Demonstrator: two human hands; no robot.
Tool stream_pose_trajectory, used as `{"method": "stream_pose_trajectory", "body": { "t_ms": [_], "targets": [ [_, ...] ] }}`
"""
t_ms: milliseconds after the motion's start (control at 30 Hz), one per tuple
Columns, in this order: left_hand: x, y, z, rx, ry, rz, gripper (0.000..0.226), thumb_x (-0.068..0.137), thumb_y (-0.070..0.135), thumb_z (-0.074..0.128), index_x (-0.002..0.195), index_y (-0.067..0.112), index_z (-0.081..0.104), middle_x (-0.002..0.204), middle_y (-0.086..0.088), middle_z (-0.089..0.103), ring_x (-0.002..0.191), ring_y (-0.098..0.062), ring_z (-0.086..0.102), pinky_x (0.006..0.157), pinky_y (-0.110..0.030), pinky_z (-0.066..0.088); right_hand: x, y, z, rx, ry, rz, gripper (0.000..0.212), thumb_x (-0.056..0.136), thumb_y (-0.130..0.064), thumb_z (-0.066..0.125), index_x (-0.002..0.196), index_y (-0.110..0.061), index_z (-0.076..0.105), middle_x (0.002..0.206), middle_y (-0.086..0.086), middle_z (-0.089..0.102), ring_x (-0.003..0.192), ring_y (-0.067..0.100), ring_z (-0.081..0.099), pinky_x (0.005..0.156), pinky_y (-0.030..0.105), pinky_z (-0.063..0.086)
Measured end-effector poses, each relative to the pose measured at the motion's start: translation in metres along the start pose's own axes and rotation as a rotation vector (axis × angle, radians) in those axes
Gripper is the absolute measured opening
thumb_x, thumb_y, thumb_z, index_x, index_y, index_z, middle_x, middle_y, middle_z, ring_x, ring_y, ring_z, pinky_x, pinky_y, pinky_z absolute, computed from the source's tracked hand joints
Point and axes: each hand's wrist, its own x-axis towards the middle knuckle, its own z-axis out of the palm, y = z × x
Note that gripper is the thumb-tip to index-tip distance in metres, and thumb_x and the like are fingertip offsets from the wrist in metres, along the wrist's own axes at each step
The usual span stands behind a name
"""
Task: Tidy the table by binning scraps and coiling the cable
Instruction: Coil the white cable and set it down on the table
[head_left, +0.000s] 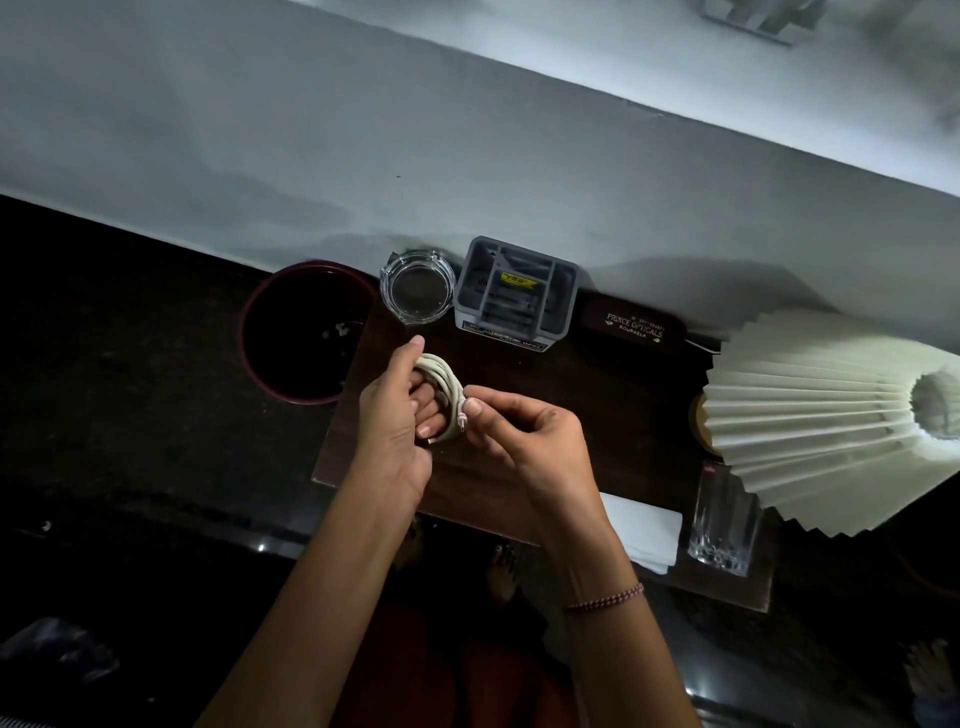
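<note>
Fingers of my left hand curl inside the pale cream cable coil over the dark wooden table, and my right hand, pinching its end, should tuck that in snugly.

Left hand gripping coiled cable, right hand pinching plug, prob. USB

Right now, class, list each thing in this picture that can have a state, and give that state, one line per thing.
cable: looped into a coil.
left hand: holds the coil, fingers through it.
right hand: pinches the cable's plug end.
bin: open, pale scraps inside.
ashtray: upright, looks empty.
spectacle case: closed.
tumbler: upright, looks empty.
</note>
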Motion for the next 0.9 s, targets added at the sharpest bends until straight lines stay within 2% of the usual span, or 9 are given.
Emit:
{"method": "stream_pose_trajectory", "body": {
  "t_ms": [100,200,333,467,533,633,733,833,900],
  "targets": [
    [-0.001,-0.001,0.001,0.057,-0.003,0.013,0.046,0.086,0.024,0.058,0.046,0.018,0.037,0.027,0.011,0.027,0.021,-0.001,0.022,0.026,-0.009,0.017,0.003,0.003,-0.002,0.005,0.003,0.005,0.015,0.073,-0.007,0.074,0.083,-0.018,0.072,0.072,-0.002,0.073,0.071,0.008,0.068,0.066,0.015,0.056],
    [0.0,-0.001,0.001,0.053,-0.029,0.002,0.047,0.086,0.023,0.058,0.045,0.019,0.036,0.027,0.011,0.027,0.02,-0.001,0.021,0.026,-0.009,0.017,0.005,0.006,-0.003,0.035,-0.032,0.043,0.028,0.071,-0.01,0.074,0.098,-0.015,0.067,0.082,-0.003,0.072,0.08,0.009,0.068,0.077,0.02,0.057],
    [0.003,0.0,-0.005,0.047,-0.086,-0.062,0.056,0.086,0.024,0.058,0.033,0.023,0.039,0.027,0.011,0.026,0.019,-0.002,0.021,0.025,-0.008,0.017,0.004,0.006,-0.005,0.0,-0.135,0.107,0.012,0.076,-0.018,0.069,0.089,-0.019,0.071,0.079,-0.004,0.075,0.078,0.007,0.07,0.068,0.017,0.056],
    [0.003,0.0,-0.009,0.136,-0.141,-0.079,0.031,0.073,0.021,0.07,0.048,0.019,0.051,0.028,0.011,0.029,0.02,-0.002,0.023,0.025,-0.01,0.019,0.004,0.007,-0.008,-0.076,-0.139,0.099,0.012,0.08,-0.017,0.068,0.092,-0.014,0.071,0.083,0.002,0.073,0.078,0.009,0.069,0.069,0.018,0.056],
    [0.001,-0.003,-0.008,0.215,-0.152,-0.029,0.026,0.067,0.02,0.073,0.055,0.017,0.05,0.029,0.01,0.033,0.022,-0.002,0.025,0.026,-0.01,0.021,0.005,0.009,-0.007,-0.124,-0.083,0.063,0.014,0.08,-0.017,0.069,0.093,-0.012,0.071,0.087,0.007,0.073,0.083,0.014,0.069,0.076,0.023,0.056],
    [0.001,-0.01,-0.005,0.329,-0.118,0.116,0.036,0.073,0.01,0.072,0.052,0.019,0.044,0.033,0.011,0.04,0.025,0.0,0.033,0.029,-0.009,0.027,0.006,0.014,-0.004,-0.182,0.004,0.018,0.008,0.079,-0.018,0.071,0.086,-0.016,0.072,0.089,0.01,0.074,0.088,0.02,0.071,0.081,0.033,0.057],
    [-0.001,-0.016,-0.002,0.448,-0.068,0.302,0.041,0.071,0.012,0.075,0.043,0.023,0.048,0.043,0.011,0.044,0.037,0.0,0.043,0.037,-0.011,0.037,0.008,0.017,-0.001,-0.154,0.022,0.03,0.003,0.081,-0.016,0.069,0.083,-0.019,0.069,0.086,0.006,0.072,0.087,0.017,0.07,0.079,0.032,0.059],
    [-0.005,-0.019,-0.003,0.536,-0.05,0.447,0.035,0.07,0.019,0.077,0.053,0.017,0.046,0.054,0.0,0.044,0.05,-0.008,0.047,0.048,-0.021,0.045,0.01,0.02,0.002,-0.086,0.027,0.031,0.005,0.084,-0.012,0.065,0.089,-0.011,0.065,0.089,0.009,0.071,0.087,0.018,0.07,0.08,0.032,0.058],
    [-0.008,-0.023,-0.005,0.601,-0.045,0.519,0.037,0.07,0.026,0.077,0.056,0.015,0.044,0.054,0.001,0.04,0.054,-0.013,0.044,0.051,-0.027,0.044,0.01,0.022,0.005,-0.167,0.068,-0.006,0.003,0.087,-0.012,0.062,0.089,-0.014,0.062,0.091,0.006,0.069,0.087,0.016,0.07,0.078,0.029,0.058]
  ]
}}
